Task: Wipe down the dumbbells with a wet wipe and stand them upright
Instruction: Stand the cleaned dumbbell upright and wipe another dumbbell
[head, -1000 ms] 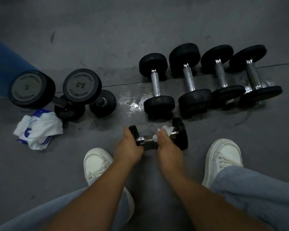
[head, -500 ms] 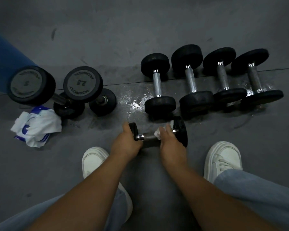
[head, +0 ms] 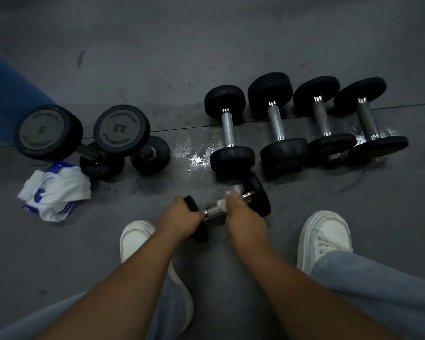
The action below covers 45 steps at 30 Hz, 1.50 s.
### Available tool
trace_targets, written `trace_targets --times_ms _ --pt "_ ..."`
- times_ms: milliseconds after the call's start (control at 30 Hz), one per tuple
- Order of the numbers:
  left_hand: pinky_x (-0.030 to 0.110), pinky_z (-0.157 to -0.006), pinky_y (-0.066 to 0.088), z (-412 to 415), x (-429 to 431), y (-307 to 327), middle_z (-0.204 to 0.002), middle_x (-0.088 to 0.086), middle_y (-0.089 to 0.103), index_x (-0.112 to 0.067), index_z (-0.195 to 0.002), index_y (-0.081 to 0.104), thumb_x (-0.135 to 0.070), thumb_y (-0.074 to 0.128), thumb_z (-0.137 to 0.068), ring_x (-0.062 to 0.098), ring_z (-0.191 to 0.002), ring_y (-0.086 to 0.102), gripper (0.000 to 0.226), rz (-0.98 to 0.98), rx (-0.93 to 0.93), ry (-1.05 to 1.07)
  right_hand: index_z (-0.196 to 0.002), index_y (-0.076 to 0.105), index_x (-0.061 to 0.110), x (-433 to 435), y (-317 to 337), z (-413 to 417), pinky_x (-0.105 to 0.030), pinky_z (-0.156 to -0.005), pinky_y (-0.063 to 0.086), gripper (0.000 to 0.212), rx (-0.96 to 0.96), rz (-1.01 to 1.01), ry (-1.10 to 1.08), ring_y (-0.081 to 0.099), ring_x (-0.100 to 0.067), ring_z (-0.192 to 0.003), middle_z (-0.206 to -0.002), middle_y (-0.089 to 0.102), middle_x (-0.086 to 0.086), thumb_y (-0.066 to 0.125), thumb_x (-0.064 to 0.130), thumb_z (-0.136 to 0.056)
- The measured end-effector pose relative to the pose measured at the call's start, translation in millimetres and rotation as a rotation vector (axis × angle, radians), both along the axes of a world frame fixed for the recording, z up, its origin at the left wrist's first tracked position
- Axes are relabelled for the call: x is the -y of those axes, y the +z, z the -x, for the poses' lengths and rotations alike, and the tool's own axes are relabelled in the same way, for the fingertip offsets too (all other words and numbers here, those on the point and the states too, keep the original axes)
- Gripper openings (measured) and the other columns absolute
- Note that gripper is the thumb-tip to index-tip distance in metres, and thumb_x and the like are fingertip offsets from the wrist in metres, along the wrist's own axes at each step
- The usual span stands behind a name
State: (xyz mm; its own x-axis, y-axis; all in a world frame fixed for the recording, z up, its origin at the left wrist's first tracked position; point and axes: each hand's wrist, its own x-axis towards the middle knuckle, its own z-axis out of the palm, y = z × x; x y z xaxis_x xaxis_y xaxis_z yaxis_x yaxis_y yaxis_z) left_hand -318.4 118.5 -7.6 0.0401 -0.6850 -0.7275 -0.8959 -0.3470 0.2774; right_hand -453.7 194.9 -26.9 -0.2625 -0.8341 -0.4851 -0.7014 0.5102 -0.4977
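A small black dumbbell [head: 257, 196] with a chrome handle lies in front of me between my feet. My left hand [head: 179, 218] grips its left head. My right hand [head: 243, 217] holds a white wet wipe [head: 227, 201] wrapped on the chrome handle. Several black dumbbells [head: 276, 123] lie on their sides in a row just beyond, on a wet patch of floor. Two dumbbells [head: 120, 130] stand upright at the left, one marked 2.5.
A white and blue wipes pack with crumpled wipes [head: 54, 190] lies on the grey floor at the left. My white shoes [head: 325, 238] flank the held dumbbell. A person's blue-clad leg [head: 8, 99] stands at the far left. A floor seam [head: 182, 128] runs across.
The held dumbbell has turned slightly, its left end coming toward me. My right hand has slid the wipe a little along the handle.
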Motion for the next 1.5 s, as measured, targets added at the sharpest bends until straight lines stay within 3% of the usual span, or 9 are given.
trace_targets --times_ms 200,333,433,767,967,1067,1233,1333,1500 --pt "0.041 -0.087 0.052 10.3 -51.6 -1.8 -0.120 0.014 0.065 -0.022 -0.148 0.014 -0.034 0.066 -0.088 0.035 -0.106 0.064 0.080 0.184 -0.081 0.122 -0.137 0.041 0.030 -6.3 -2.1 -13.1 -0.035 -0.100 0.043 0.040 0.064 0.004 0.306 0.054 -0.030 -0.122 -0.143 0.051 -0.003 0.031 0.045 -0.102" --pt "0.039 -0.090 0.050 1.5 -36.2 -8.9 -0.124 0.014 0.062 -0.019 -0.150 0.013 -0.020 0.070 -0.082 0.035 -0.111 0.061 0.089 0.119 -0.094 0.049 -0.138 0.044 0.031 -1.8 -7.8 7.0 -0.029 -0.087 0.045 0.037 -0.032 -0.004 -0.002 0.056 -0.025 -0.118 -0.149 0.042 0.007 0.033 0.038 -0.103" --pt "0.035 -0.089 0.047 2.0 -16.1 -8.6 -0.122 0.015 0.060 -0.015 -0.144 0.023 -0.022 0.071 -0.082 0.034 -0.111 0.059 0.079 0.076 -0.106 0.058 -0.144 0.035 0.037 -0.8 -6.4 -0.6 -0.036 -0.097 0.044 0.046 0.034 -0.007 0.202 0.055 -0.029 -0.121 -0.158 0.020 0.020 0.038 0.027 -0.099" --pt "0.036 -0.089 0.051 -4.9 14.8 -0.2 -0.127 0.016 0.058 -0.014 -0.144 0.032 -0.024 0.077 -0.077 0.033 -0.111 0.059 0.081 -0.002 -0.055 -0.071 -0.124 0.046 0.019 0.0 -18.6 -1.5 -0.036 -0.084 0.046 0.040 0.059 -0.051 0.057 0.059 -0.033 -0.103 -0.131 0.041 -0.005 0.063 0.021 -0.088" --pt "0.041 -0.093 0.049 3.8 -47.1 -2.3 -0.138 0.011 0.053 -0.023 -0.153 0.011 -0.014 0.065 -0.083 0.033 -0.119 0.057 0.089 0.251 -0.162 0.056 -0.129 0.047 0.019 -7.5 -13.2 -13.4 -0.041 -0.084 0.049 0.034 -0.025 0.044 -0.097 0.059 -0.036 -0.107 -0.140 0.044 -0.006 0.045 0.018 -0.094" --pt "0.046 -0.095 0.049 -0.6 -42.5 -8.3 -0.142 0.015 0.048 -0.023 -0.155 -0.001 -0.011 0.059 -0.083 0.034 -0.119 0.057 0.094 0.224 -0.169 -0.020 -0.138 0.038 0.035 -16.2 -1.6 -26.6 -0.039 -0.089 0.049 0.040 0.127 0.061 0.185 0.061 -0.031 -0.110 -0.141 0.050 0.003 0.036 0.038 -0.099" --pt "0.044 -0.094 0.050 -1.1 -28.5 -6.3 -0.138 0.016 0.051 -0.022 -0.153 0.005 -0.008 0.060 -0.079 0.036 -0.114 0.059 0.093 0.198 -0.146 -0.074 -0.141 0.033 0.047 -9.2 -8.3 -16.8 -0.036 -0.095 0.045 0.047 0.043 0.103 -0.086 0.059 -0.028 -0.117 -0.148 0.041 0.016 0.037 0.027 -0.099" --pt "0.042 -0.093 0.049 -0.9 -27.6 -5.7 -0.142 0.014 0.048 -0.024 -0.153 0.005 -0.016 0.063 -0.082 0.037 -0.118 0.058 0.092 0.181 -0.130 -0.067 -0.144 0.029 0.047 -6.6 -12.8 -22.0 -0.035 -0.104 0.042 0.048 0.135 0.078 0.160 0.052 -0.021 -0.126 -0.153 0.030 0.023 0.038 0.032 -0.099" --pt "0.044 -0.088 0.052 -1.2 -16.6 -5.0 -0.122 0.014 0.061 -0.021 -0.141 0.024 -0.018 0.063 -0.077 0.038 -0.106 0.062 0.075 0.185 -0.086 -0.087 -0.141 0.040 0.039 4.4 -10.0 -21.7 -0.035 -0.087 0.050 0.043 -0.020 0.096 -0.040 0.059 -0.019 -0.115 -0.152 0.035 0.016 0.040 0.040 -0.097"
